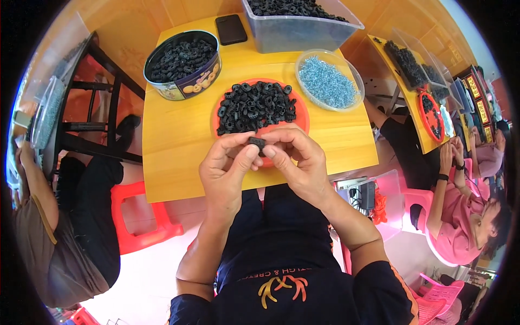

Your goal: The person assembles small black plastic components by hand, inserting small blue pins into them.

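A small black plastic part (257, 143) is pinched between the thumbs and fingertips of my left hand (230, 162) and my right hand (297, 157). Both hands are closed on it, just over the near rim of a round orange-red tray (301, 116). Heaped in that tray are many similar black parts (254, 105). Fingers cover portions of the held piece, so its exact shape is unclear.
On the yellow table (179, 162) stand a round tin (189, 86) of black parts, a black phone-like slab (231, 29), a clear plastic bin (303, 33) and a round tub of bluish clear pieces (327, 81). A red stool (149, 227) is at left. People sit on both sides.
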Tool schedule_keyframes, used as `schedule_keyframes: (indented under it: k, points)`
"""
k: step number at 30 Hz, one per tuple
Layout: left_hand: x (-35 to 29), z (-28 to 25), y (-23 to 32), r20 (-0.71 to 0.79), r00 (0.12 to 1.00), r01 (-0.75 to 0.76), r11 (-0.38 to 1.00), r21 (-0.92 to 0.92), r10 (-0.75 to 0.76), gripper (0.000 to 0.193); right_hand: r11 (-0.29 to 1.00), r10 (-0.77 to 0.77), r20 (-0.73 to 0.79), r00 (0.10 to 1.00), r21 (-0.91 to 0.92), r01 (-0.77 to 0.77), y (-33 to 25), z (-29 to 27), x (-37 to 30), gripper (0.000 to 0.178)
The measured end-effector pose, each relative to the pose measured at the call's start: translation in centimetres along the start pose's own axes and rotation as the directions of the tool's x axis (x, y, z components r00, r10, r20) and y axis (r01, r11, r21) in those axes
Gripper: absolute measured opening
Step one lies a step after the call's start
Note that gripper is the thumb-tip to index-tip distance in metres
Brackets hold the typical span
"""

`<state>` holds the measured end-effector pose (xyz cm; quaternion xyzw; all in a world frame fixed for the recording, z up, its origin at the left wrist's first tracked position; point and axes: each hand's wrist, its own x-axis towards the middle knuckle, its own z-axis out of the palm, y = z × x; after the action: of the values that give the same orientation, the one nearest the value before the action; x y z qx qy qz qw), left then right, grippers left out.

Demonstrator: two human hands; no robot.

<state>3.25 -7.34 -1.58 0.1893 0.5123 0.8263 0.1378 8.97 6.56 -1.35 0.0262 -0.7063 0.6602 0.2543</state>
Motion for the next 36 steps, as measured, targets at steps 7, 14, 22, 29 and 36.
schedule_keyframes:
  k: [7,14,22,29,36]
  points:
    - [0.1,1.3,-0.1,0.070,0.969,-0.247,0.891,0.381,0.238,0.018,0.977,-0.031,0.045,0.999,-0.211,0.040,-0.2,-0.8,-0.7,0.018]
    - [0.1,1.5,0.2,0.094,0.955,-0.291,0.817,0.499,0.283,0.020,0.987,0.081,0.077,0.994,-0.142,-0.070,-0.7,-0.9,-1.0,0.020]
    - [0.6,2.3,0.0,0.325,0.912,-0.409,0.620,0.669,0.250,0.020,0.959,0.214,-0.005,0.977,0.193,-0.209,-0.2,-1.6,-1.4,0.030]
    - [1.2,3.8,-1.4,0.266,0.943,-0.324,0.729,0.603,0.200,0.020,0.973,0.217,0.025,0.976,-0.086,-0.214,-0.8,-4.5,-1.2,0.038]
    - [1.5,1.9,-2.2,0.313,0.945,-0.276,0.742,0.611,0.093,0.017,0.710,-0.023,0.044,0.999,-0.703,0.047,0.9,-11.0,3.5,0.013]
